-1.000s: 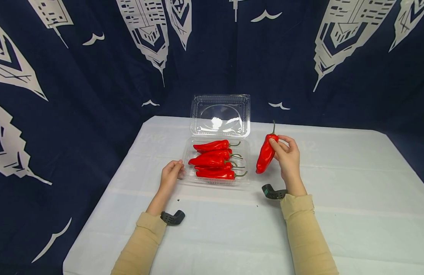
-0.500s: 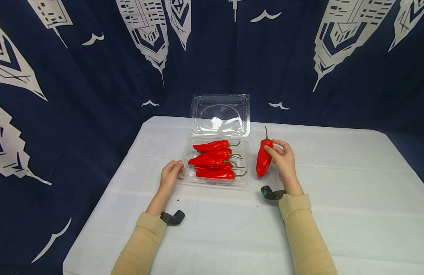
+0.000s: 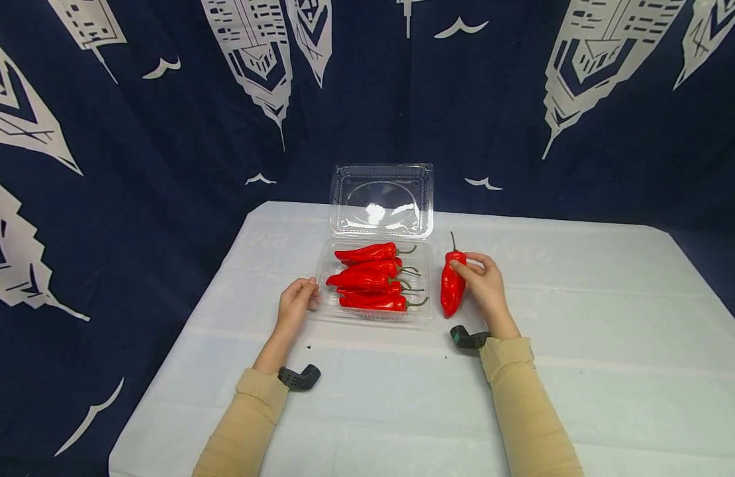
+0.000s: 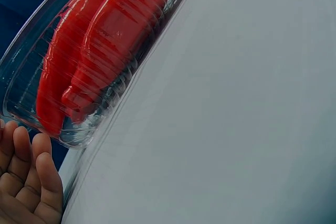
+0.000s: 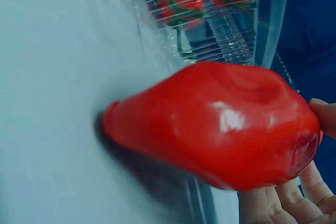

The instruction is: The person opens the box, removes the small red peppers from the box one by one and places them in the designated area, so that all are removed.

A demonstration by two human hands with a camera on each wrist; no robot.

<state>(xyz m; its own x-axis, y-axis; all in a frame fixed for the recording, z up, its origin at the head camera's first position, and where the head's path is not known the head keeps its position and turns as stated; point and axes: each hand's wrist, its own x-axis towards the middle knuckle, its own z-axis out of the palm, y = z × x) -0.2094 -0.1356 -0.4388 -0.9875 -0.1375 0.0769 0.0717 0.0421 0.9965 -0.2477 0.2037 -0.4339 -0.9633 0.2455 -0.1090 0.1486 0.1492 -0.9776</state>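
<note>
In the head view, my right hand point(image 3: 485, 286) pinches a long red pepper point(image 3: 453, 291) near its stem end, between thumb and fingers. The pepper stands nearly upright, stem up. In the right wrist view its tip points down toward the white tabletop, whether touching I cannot tell. Left of it lies a clear plastic container point(image 3: 427, 317) with its lid point(image 3: 382, 199) folded back. Several red peppers point(image 3: 367, 281) lie in it, stems to the right. My left hand point(image 3: 296, 301) rests at the container's left end, its fingers point(image 4: 44, 174) loosely bent against the end wall.
A white cloth-covered table point(image 3: 379, 411) lies under everything. Behind it hangs a dark blue curtain point(image 3: 403, 99) with white building prints. Each wrist wears a black camera mount point(image 3: 469, 338). Small dark specks lie on the cloth before the container.
My right hand has moved left and nearer to me, lowering the pepper beside the container. The pepper has turned more upright. My left hand and the container have stayed still.
</note>
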